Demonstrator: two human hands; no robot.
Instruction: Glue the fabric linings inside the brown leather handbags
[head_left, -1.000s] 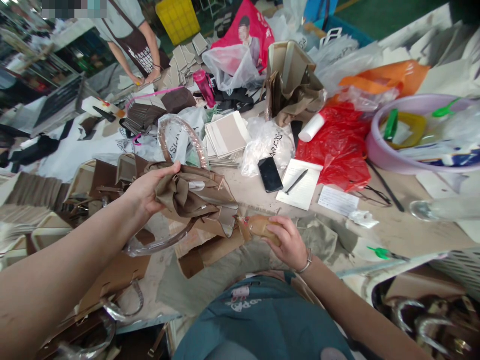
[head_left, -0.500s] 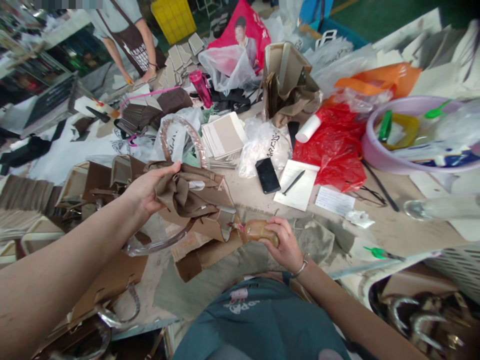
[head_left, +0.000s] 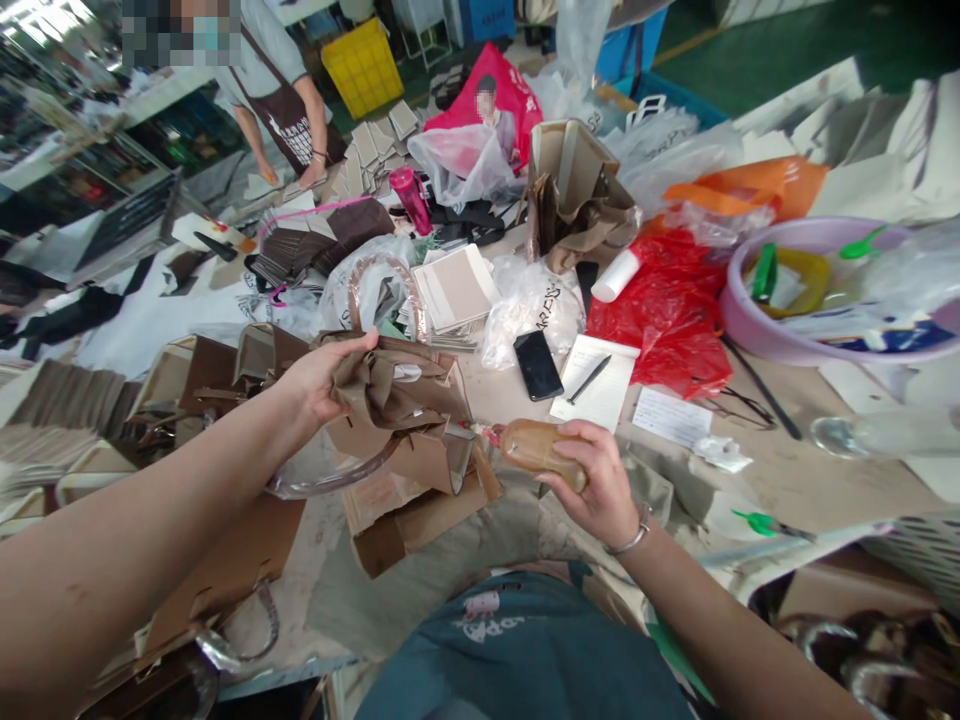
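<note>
My left hand [head_left: 328,378] grips the left side of a brown bag [head_left: 397,390], with its thumb over the crumpled lining cloth and its other fingers partly hidden. Plastic-wrapped handles stick out from the bag's two long sides. Wrapped round an amber glue bottle [head_left: 536,447] are the fingers of my right hand [head_left: 596,485]. The bottle lies sideways, its reddish nozzle close to the bag's right end; whether they touch is unclear. Under the bag sits an open cardboard box [head_left: 420,515].
A black phone [head_left: 538,366] and a notepad with a pen [head_left: 595,385] lie beyond the bottle. At the right stands a purple basin [head_left: 840,345]. More brown bags [head_left: 184,375] are on the left. Across the table, a person in an apron [head_left: 281,105] handles pieces.
My right hand and the bottle have shifted right and slightly up, and the nozzle has moved up along the bag's end. The whole view has shifted a little.
</note>
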